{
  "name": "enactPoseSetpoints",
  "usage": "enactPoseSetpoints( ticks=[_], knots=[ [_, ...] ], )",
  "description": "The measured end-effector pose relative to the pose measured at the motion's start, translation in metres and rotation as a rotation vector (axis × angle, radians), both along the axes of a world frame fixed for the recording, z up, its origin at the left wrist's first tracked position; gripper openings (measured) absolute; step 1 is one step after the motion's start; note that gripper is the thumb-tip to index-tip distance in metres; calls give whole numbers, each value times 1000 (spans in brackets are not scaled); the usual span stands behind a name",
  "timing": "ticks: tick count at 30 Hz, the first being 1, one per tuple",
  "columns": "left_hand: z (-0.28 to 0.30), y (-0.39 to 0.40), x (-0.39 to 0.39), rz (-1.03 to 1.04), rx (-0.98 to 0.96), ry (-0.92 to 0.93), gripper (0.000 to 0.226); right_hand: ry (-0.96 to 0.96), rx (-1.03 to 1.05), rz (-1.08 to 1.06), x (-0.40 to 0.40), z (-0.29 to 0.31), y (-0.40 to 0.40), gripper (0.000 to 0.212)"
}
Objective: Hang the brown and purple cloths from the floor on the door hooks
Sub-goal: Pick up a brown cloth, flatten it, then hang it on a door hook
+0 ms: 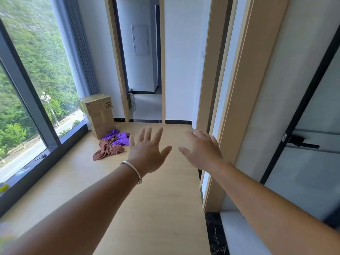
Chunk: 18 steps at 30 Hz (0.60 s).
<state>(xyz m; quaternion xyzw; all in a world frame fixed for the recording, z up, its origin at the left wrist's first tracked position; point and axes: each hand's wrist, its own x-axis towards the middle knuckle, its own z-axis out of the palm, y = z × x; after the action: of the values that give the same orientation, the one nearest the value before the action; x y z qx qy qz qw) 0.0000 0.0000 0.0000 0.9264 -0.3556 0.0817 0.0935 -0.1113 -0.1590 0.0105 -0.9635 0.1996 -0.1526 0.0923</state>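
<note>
Both arms reached forward over the wooden floor (152, 199). The left hand (147, 151), a silver bangle (132, 171) on its wrist, was spread wide and held nothing; the right hand (203, 151), at its 3 o'clock, was likewise flat, fingers straight and empty. Farther off, at 10 o'clock from the left hand, the brown cloth (108, 150) lay crumpled on the floor, touching the purple cloth (119, 138) just beyond it. Behind both stood a cardboard box (98, 115), beside the window (31, 89).
</note>
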Motion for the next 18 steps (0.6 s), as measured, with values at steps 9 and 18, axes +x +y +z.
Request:
enactPoseSetpoints(
  ticks=[9, 18],
  knots=[
    [-1, -40, 108, -52, -2, -118, 76, 1, -10, -77, 100, -2, -29, 63],
    [0, -68, 204, -104, 3, -109, 75, -7, 0, -128, 191, -2, -47, 65]
  ],
)
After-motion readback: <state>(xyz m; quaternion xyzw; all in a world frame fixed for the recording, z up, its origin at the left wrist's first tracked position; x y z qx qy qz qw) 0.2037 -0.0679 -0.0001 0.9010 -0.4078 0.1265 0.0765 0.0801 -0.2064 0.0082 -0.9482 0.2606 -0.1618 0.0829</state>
